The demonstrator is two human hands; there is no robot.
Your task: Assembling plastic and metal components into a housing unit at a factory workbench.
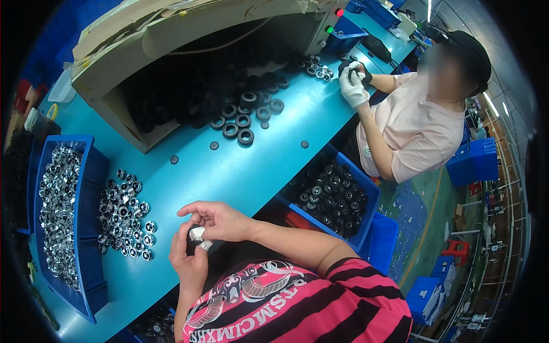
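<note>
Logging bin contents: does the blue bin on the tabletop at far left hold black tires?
No, the blue bin is heaped with shiny silver parts.

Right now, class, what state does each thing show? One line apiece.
Left hand: gripping dark round part
Right hand: touching it, index finger extended
Left blue bin: heaped with chrome hubs
Black tires: loose, open-centred
Central blue bin: holding black wheels
Green button: appears lit
Red button: appears lit

at right of the frame, blue crates [473, 162] and a red stool [456, 247]; toward upper right, a co-worker [409, 123] in a pale shirt and dark cap.
</note>
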